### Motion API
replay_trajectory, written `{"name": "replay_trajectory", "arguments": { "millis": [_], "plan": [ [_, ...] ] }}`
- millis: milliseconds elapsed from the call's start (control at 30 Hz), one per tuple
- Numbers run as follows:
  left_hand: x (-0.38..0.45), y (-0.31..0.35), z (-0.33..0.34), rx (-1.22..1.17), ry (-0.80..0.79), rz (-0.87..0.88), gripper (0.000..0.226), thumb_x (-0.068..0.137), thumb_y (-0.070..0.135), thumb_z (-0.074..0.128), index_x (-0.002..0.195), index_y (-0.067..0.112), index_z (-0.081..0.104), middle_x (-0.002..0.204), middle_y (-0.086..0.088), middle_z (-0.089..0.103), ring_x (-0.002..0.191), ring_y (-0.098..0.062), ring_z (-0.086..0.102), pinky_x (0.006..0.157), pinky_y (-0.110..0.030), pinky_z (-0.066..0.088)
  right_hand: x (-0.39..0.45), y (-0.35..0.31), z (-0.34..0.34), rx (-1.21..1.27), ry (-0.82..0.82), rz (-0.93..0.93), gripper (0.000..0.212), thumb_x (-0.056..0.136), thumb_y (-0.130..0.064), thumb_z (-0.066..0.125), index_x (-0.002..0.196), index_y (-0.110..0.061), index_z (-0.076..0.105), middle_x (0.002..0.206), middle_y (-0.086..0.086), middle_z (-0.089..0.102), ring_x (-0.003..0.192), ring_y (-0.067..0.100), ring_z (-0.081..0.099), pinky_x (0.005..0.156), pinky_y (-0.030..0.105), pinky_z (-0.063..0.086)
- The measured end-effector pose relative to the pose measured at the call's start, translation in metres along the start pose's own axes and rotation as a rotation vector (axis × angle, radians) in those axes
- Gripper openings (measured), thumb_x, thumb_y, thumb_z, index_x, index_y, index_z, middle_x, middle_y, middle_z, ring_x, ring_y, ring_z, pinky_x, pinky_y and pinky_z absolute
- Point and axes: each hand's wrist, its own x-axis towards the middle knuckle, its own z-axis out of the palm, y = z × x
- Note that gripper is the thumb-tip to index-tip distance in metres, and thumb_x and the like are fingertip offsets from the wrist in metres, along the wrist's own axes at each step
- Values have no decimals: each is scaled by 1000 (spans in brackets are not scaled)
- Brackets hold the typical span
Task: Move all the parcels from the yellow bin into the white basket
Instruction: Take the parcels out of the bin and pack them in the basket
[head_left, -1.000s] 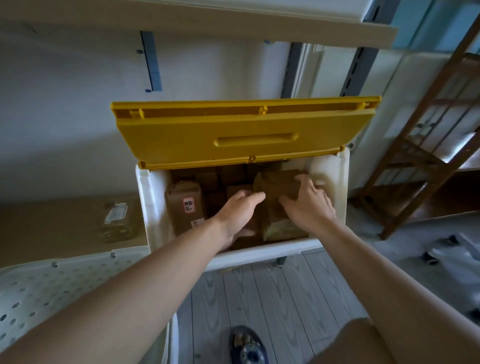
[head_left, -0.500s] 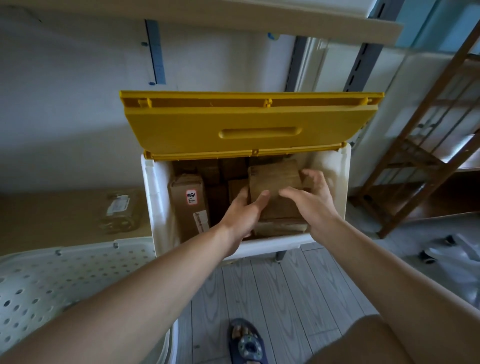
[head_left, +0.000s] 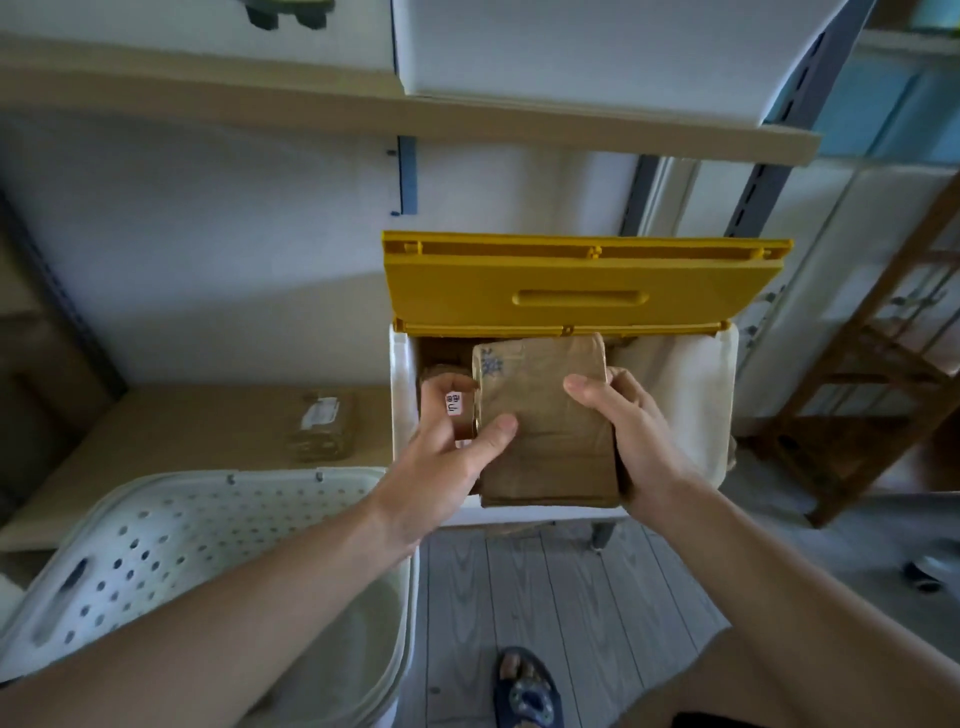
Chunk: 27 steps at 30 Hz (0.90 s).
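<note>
The bin has white walls (head_left: 719, 395) and a raised yellow lid (head_left: 576, 286). I hold a brown paper-wrapped parcel (head_left: 545, 415) above the bin's front edge. My left hand (head_left: 447, 462) grips its left side with the thumb on top, and my right hand (head_left: 623, 431) grips its right side. More brown parcels stay inside the bin; one with a small red-and-white sticker (head_left: 453, 404) shows behind my left fingers. The white perforated basket (head_left: 171, 551) stands at the lower left, and no parcel shows in its visible part.
A wrapped parcel (head_left: 324, 426) lies on the low beige shelf left of the bin. A long shelf board (head_left: 415, 114) hangs overhead. A wooden rack (head_left: 878, 374) stands at the right. My sandalled foot (head_left: 524, 691) rests on the grey plank floor.
Both hands reached into the bin, closed on one brown parcel and lifted it up and toward me. My view has swung left, and more of the white basket shows.
</note>
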Motion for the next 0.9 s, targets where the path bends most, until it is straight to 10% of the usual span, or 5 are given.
{"name": "replay_trajectory", "arguments": {
  "millis": [200,467,600,700,900],
  "plan": [
    [-47,11,-52,62,196,171,38,94,46,62,121,47,35,109,-37,58,92,-40,61,95,-63,51,0,8,81,7,-167,-113,49,76,-30,77,113,-8,52,100,12,69,92,29,73,77,45,62],
    [-89,24,-145,-14,456,154,60,81,53,76,127,35,43,116,-37,57,107,-50,63,94,-65,53,4,25,205,94,-324,-60,78,69,-47,82,114,7,49,124,36,58,120,50,60,97,71,48],
    [-101,23,-190,-67,561,130,57,86,45,72,131,22,44,105,-16,64,97,-32,65,90,-54,56,8,36,253,90,-381,-10,55,74,-44,83,107,-12,52,110,24,61,118,51,60,95,70,50],
    [-98,26,-208,-66,575,149,49,91,49,65,129,24,47,100,-6,64,94,-20,65,95,-54,55,15,41,274,126,-366,32,83,72,-48,84,121,9,49,130,32,61,119,48,62,96,67,52],
    [-85,24,-236,-56,653,165,25,108,35,44,125,17,42,105,9,66,96,-6,65,90,-33,58,44,57,302,197,-428,195,99,70,-72,78,144,-14,51,132,19,67,117,36,69,102,59,52]
  ]
}}
